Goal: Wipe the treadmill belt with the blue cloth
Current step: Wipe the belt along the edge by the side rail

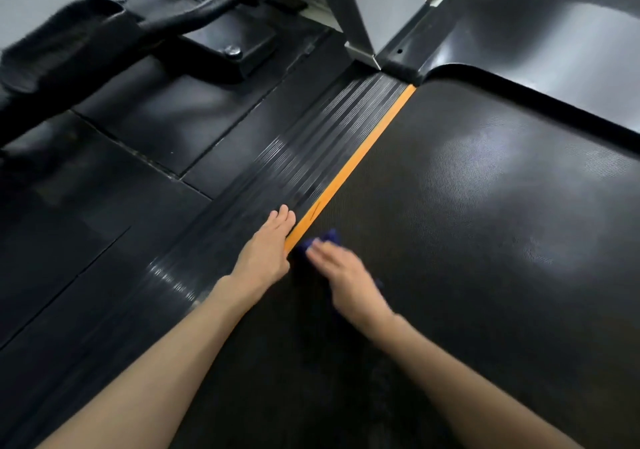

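The black textured treadmill belt fills the right half of the view. A dark blue cloth lies on the belt beside the orange edge strip. My right hand lies flat on top of the cloth and is blurred, fingers straight, covering most of it. My left hand rests flat with straight fingers on the ribbed side rail, just left of the orange strip.
The black motor cover curves across the belt's far end, with a grey upright post at its left corner. Black rubber floor mats and another black machine's base lie to the left.
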